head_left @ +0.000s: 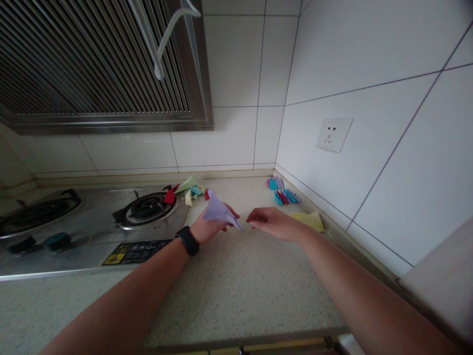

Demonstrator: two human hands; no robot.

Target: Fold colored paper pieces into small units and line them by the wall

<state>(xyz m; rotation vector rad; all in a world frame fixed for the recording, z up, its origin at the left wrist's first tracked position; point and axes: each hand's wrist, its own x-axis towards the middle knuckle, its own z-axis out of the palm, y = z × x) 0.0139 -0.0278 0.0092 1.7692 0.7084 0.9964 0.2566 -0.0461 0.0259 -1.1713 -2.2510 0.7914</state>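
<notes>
A folded piece of lavender paper (218,209), pointed at its lower right end, is in my left hand (209,229), which is closed on it above the counter. Part of that hand's fingers is hidden behind the paper. Just right of the paper's point, and apart from it, is my right hand (271,223). Its fingers are bent in towards the thumb, and nothing shows between them. Behind my right wrist lies a flat yellow sheet of paper (312,221), partly covered by the arm.
Small folded papers in blue, red and purple (286,197) lie in the back right corner. A heap of coloured papers (190,190) sits beside the gas stove (92,241). A range hood (111,123) hangs above it. The speckled counter (240,296) extends towards me.
</notes>
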